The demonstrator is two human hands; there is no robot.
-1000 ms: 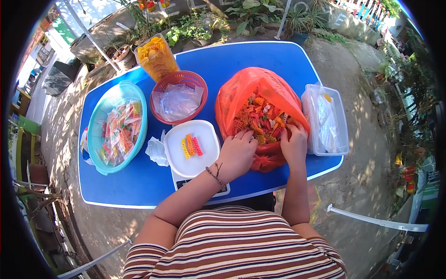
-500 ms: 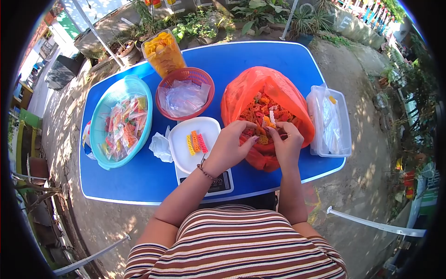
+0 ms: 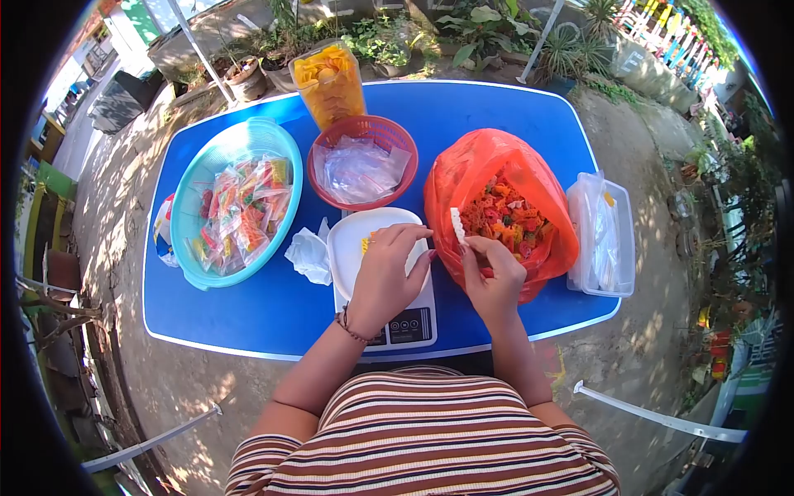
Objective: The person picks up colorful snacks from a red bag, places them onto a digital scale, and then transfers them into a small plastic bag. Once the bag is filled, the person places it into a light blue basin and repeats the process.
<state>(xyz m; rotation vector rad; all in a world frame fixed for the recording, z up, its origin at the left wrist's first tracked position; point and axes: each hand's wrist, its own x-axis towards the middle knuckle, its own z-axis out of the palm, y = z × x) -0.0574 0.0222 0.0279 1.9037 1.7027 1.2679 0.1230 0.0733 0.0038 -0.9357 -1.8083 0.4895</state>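
A white crinkled piece [image 3: 456, 224] is pinched upright between the thumb and fingers of my right hand [image 3: 494, 277], at the left edge of the red plastic bag [image 3: 451, 178]. Inside the bag lie many orange and red pieces [image 3: 504, 211]. My left hand [image 3: 389, 273] hangs over the white kitchen scale [image 3: 351, 230], fingers bent and thumb apart; whether it holds anything small I cannot make out. It covers most of the coloured pieces on the scale's plate, and only a bit of a yellow one [image 3: 365, 245] shows.
A turquoise basket [image 3: 192, 248] with filled small bags stands at the left. Behind the scale is a red basket [image 3: 362, 198] of clear bags, with a tub of yellow chips [image 3: 331, 87] beyond. Crumpled plastic [image 3: 310, 255] lies by the scale. A clear box [image 3: 616, 277] is at the right.
My right hand has lifted the white piece from over the bag's contents to its left edge. My left hand has left the bag and moved over the scale. The whole view has shifted slightly.
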